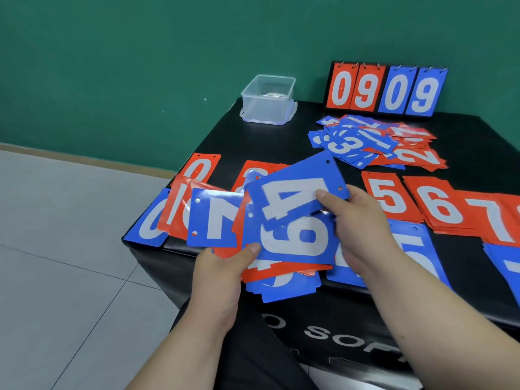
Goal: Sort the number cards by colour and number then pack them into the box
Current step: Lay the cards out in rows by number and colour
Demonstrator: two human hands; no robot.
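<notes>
The right hand (354, 212) pinches the blue 4 (292, 198) by its holed end, just above the stack (298, 237) that the left hand (225, 274) grips at the near edge of the desk (267, 139). The 4's long axis slants left to right, whereas the laid cards point away from the person. The blue 5 (416, 249) lies under the right forearm. The 4's place is probably just left of it, nearest the right hand, after a turn. The box (268, 99) stands well apart, at the far left.

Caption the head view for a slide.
Right hand pinches a blue 4 card over the mixed stack gripped by the left hand; sorted red piles lie alongside.
</notes>
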